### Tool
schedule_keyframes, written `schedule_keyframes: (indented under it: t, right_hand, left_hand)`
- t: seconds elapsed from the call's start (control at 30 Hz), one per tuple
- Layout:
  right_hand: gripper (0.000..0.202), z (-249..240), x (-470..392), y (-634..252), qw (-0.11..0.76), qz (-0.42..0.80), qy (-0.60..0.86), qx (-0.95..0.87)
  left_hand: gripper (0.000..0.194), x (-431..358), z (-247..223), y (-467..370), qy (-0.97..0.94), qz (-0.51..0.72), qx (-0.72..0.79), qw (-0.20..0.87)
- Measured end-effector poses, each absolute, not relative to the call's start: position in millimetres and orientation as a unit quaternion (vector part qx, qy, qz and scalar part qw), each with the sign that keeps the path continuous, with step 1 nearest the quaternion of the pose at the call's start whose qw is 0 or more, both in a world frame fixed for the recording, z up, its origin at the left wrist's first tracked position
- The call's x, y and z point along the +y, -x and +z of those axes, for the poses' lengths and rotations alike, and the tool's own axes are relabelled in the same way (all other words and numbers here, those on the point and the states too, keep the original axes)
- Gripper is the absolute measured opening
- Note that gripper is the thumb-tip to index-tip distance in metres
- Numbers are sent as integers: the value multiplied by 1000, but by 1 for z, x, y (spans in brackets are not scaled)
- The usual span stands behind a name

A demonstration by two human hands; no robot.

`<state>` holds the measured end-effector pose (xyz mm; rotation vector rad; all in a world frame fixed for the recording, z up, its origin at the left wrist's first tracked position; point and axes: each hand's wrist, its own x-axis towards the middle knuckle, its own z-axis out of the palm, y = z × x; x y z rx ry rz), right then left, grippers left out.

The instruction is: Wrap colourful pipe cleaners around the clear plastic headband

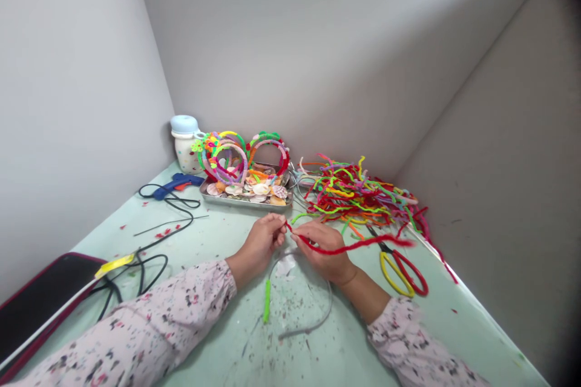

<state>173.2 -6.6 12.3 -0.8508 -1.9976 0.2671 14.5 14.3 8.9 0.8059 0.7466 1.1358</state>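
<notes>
Between my two hands runs a red pipe cleaner, its long tail reaching out to the right over my right wrist. My left hand pinches one end of it. Close beside, my right hand has its fingers closed on the same pipe cleaner. Below the hands lies a thin grey headband, curved open toward me and partly hidden by my fingers. Its left end is wrapped in bright green pipe cleaner.
A metal tray of shells carries several wrapped headbands. To its right spreads a pile of pipe cleaners, with scissors nearer me. A blue glue gun, its black cord, a lidded jar and a dark tablet-like object stand left.
</notes>
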Motion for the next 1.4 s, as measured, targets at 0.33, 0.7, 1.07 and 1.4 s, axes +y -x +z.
schedule_keyframes:
  t: [0.33, 0.7, 1.07, 1.4]
  right_hand:
    - [24, 13, -5, -179, 368, -72, 284, -882]
    - [16, 11, -4, -172, 546, 221, 465, -661]
    - [26, 8, 6, -178, 568, 420, 455, -542]
    - [27, 1, 11, -181, 581, 439, 446, -521]
  left_hand:
    - [21, 12, 11, -20, -368, 526, 349, 683]
    - [21, 16, 10, -11, -376, 489, 273, 738]
    - [19, 12, 6, -15, -481, 439, 331, 684]
    - [8, 8, 10, -17, -555, 396, 346, 644]
